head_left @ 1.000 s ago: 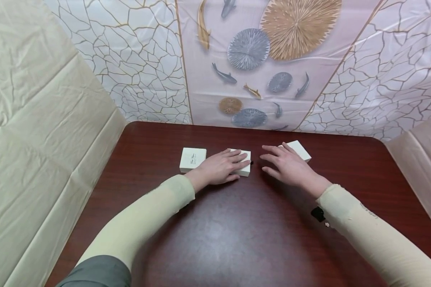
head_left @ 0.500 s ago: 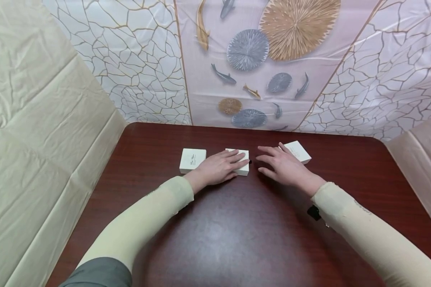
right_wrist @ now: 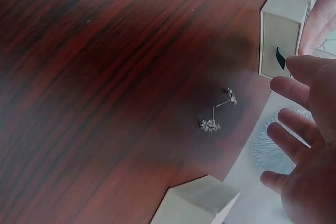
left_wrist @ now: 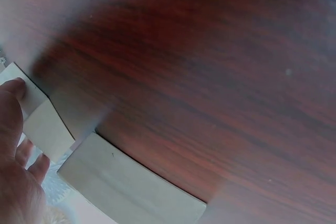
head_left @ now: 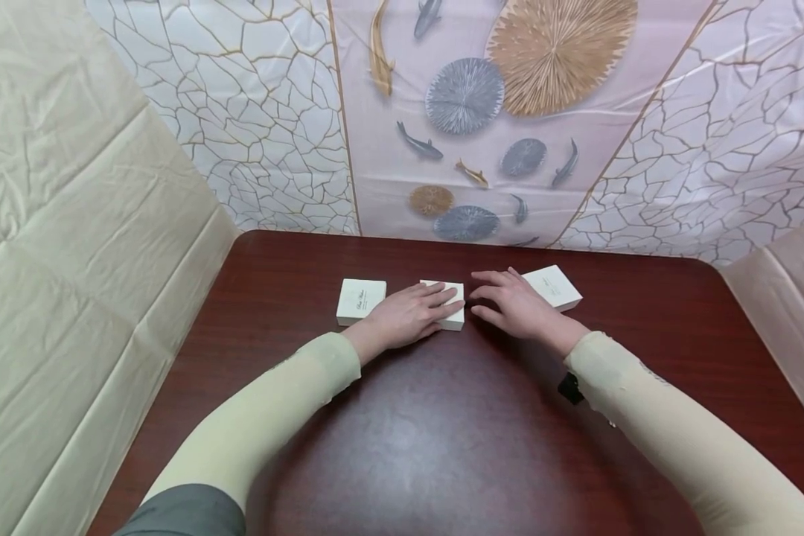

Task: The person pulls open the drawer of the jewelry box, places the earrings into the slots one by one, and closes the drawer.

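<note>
Under my left hand [head_left: 407, 316] is the middle small white box [right_wrist: 277, 32]; the fingers spread across its top and the thumb holds its near side. A short black pull tab [right_wrist: 280, 59] sticks out of the box's right end. My right hand [head_left: 517, 305] is just right of that end, fingers loosely bent and holding nothing, with one fingertip close by the tab in the right wrist view. Two silver stud earrings [right_wrist: 211, 125] lie on the table below the right hand.
A second white box [head_left: 362, 299] with dark print sits left of the left hand. Another white box [head_left: 553, 287] lies at an angle behind the right hand. The dark red wood table [head_left: 402, 447] ends at a patterned cloth backdrop [head_left: 469, 179].
My right hand has moved left toward the tab end of the middle box, exposing more of the right box. The left hand stays on the middle box, which has shifted slightly left.
</note>
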`<state>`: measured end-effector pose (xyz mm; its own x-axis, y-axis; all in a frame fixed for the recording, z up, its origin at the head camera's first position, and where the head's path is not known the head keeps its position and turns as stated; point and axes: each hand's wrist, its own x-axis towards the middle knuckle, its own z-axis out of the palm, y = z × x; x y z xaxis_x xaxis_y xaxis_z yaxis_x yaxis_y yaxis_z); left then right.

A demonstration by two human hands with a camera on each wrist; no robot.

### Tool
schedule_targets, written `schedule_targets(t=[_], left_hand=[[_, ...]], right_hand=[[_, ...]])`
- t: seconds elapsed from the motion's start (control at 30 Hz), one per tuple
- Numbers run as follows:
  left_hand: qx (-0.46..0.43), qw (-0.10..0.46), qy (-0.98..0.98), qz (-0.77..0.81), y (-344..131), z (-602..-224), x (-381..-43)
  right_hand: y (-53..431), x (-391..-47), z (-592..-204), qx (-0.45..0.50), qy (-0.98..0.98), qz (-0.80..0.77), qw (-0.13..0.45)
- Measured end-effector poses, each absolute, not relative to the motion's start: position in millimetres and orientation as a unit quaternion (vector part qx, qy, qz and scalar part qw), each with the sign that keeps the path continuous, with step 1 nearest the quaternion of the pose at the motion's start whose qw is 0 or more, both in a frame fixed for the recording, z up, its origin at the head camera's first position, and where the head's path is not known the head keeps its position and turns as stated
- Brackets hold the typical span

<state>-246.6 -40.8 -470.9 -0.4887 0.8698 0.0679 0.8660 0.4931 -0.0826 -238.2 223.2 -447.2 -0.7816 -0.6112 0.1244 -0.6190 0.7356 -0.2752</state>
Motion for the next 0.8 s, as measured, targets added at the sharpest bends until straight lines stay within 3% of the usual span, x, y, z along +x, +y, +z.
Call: schedule_targets(t=[0.8], left_hand=[[-0.497,0.059,-0.866,0.013,-40,-475,-246]], right_hand=[[214,-253,-461,0.303,-0.93,0.206,-0.027]])
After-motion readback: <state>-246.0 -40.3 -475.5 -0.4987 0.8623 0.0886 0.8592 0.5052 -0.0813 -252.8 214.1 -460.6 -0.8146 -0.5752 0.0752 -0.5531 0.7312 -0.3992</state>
